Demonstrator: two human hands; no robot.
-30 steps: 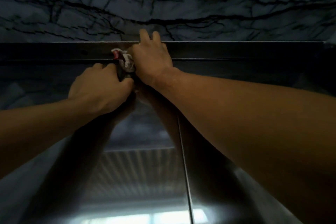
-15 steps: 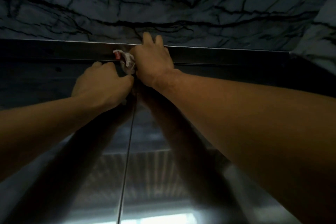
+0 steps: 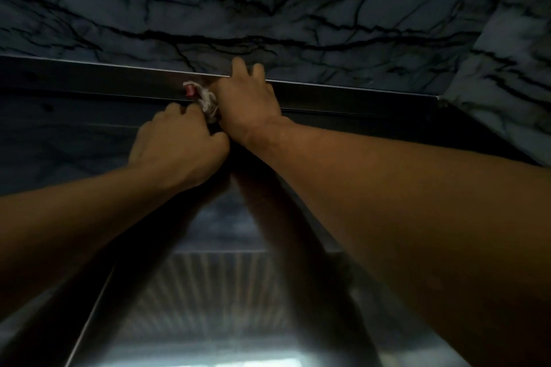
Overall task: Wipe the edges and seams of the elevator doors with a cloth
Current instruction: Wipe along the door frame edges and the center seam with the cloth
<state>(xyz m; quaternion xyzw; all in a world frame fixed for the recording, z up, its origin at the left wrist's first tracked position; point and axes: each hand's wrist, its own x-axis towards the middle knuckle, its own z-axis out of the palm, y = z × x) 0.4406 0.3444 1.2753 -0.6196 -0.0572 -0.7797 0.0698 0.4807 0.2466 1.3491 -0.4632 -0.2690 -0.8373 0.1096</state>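
Note:
Both my arms reach up to the top of the steel elevator doors [image 3: 208,292]. My right hand [image 3: 247,104] presses a crumpled white cloth [image 3: 205,100] with a red tag against the dark metal header strip [image 3: 343,98] above the doors, its fingertips over the strip's upper edge. My left hand [image 3: 179,149] is curled just below and left of it, touching the cloth's lower end. Most of the cloth is hidden under my hands. The vertical door seam [image 3: 89,313] runs down at the lower left.
A marble wall [image 3: 268,3] with dark veins rises above the header strip and turns a corner at the right [image 3: 507,68]. The polished doors reflect my arms and a ribbed ceiling.
The hands and cloth have slid to the right along the header strip; the door seam that was under my right arm now lies far left and the right wall corner has come into view.

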